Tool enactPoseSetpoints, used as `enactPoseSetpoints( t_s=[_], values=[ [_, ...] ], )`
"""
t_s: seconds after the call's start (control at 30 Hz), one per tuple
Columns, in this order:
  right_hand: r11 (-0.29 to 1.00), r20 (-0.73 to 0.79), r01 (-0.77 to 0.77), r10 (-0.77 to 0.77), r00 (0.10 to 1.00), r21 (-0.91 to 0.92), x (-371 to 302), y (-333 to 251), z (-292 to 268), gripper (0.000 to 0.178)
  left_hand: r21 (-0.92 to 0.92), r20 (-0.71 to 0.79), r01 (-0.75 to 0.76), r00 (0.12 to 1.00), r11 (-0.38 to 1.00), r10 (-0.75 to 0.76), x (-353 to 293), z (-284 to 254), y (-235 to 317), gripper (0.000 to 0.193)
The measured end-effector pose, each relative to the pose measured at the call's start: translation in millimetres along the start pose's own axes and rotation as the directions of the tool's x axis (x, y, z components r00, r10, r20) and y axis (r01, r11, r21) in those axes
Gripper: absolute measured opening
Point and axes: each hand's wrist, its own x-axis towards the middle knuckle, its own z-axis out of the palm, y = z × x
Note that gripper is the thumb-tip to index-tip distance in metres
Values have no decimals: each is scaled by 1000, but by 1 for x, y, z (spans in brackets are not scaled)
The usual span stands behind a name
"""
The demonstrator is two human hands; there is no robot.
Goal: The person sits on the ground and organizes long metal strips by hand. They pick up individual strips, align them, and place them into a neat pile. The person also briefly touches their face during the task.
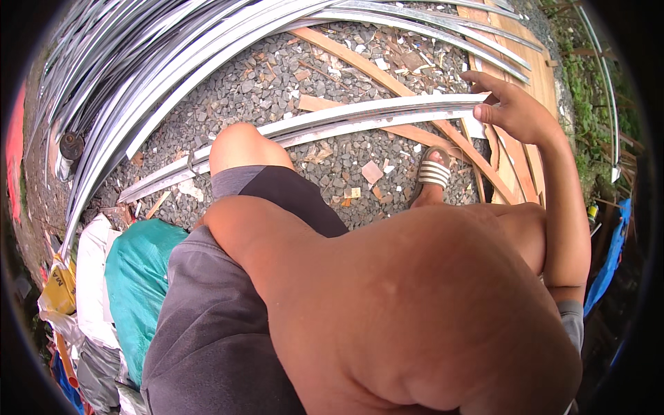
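My right hand (pixel 512 107) reaches to the upper right. Its thumb and fingers are around the right end of a long pale metal channel (pixel 373 109), with the index finger stretched out above. The channel runs leftward in a paired strip, passes behind a bent bare knee (pixel 242 142), and ends low over the gravel at the left. A dark band (pixel 191 162) wraps the strip near that end. My left hand does not show; a large bare limb (pixel 415 297) fills the foreground. A foot in a striped sandal (pixel 433 173) stands below the channel.
Many long metal channels (pixel 173 62) lie heaped at upper left, beside a dark can (pixel 71 145). Wooden strips (pixel 353 59) and boards (pixel 536 62) lie on grey gravel (pixel 263 83). Green (pixel 138 263) and white sacks (pixel 93 283) are at the left. Plants (pixel 588 104) edge the right.
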Motion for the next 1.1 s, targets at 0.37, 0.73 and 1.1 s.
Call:
enactPoseSetpoints(
  t_s=[0.37,0.73,1.1],
  values=[
    [999,11,-36,36,999,-34,-2,2,1,73,-405,167,9,984,914,64,8,19,-6,27],
    [981,27,-64,60,998,184,-11,14,-3,75,-285,898,652,438,702,-42,24,12,-8,18],
    [991,-7,-127,128,992,43,-17,-4,-18,65,76,766,752,376,655,-521,6,-25,-77,45]
  ],
)
